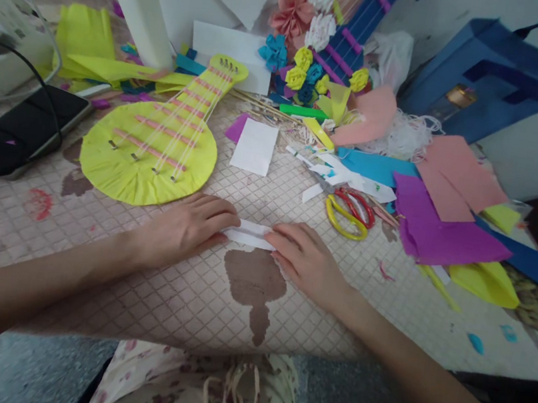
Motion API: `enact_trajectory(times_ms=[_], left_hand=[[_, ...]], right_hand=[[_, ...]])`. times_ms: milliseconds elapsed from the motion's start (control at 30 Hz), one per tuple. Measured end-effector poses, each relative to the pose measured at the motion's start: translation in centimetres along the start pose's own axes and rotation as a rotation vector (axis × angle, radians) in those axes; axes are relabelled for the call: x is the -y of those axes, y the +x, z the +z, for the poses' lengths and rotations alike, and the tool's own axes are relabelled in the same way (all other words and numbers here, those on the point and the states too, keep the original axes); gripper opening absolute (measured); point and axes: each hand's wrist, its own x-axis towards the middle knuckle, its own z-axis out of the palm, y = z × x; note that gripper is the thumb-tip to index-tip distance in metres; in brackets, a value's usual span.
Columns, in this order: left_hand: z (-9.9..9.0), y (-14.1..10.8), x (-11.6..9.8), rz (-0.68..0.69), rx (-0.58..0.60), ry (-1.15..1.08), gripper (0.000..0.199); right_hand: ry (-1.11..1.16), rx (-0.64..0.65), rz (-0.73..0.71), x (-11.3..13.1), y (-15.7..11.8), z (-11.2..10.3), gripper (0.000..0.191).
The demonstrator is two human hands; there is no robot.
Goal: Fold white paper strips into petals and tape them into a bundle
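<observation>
A narrow folded strip of white paper (pixel 250 234) stretches between my two hands near the table's front edge. My left hand (pixel 198 221) pinches its left end, and my right hand (pixel 304 257) grips the right end, fingers closed. Just beyond my left hand lies a yellow paper-covered lute model (pixel 150 150) with pink strips and white strings. A white paper rectangle (pixel 255 147) rests flat farther back, partly over a purple scrap. Scissors (pixel 348 215) with red and yellow handles lie beyond my right hand, beside white paper cuttings.
Purple paper (pixel 446 231) and pink sheets (pixel 459 179) are piled at the right, near a blue paper bag (pixel 489 79). Paper flowers (pixel 299 65) stand at the back. A black phone-like device (pixel 21 131) with cables lies at the left. The patterned tablecloth (pixel 173 302) has worn patches.
</observation>
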Motion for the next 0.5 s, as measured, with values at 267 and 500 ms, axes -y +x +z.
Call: enact_trajectory(times_ms=[267, 500], left_hand=[[0.16, -0.03, 0.32, 0.087, 0.045, 0.069, 0.037], [0.17, -0.54, 0.35, 0.091, 0.077, 0.113, 0.032]], right_hand=[[0.012, 0.058, 0.028, -0.42, 0.02, 0.33, 0.037], [-0.022, 0.058, 0.036, -0.34, -0.05, 0.37, 0.034]])
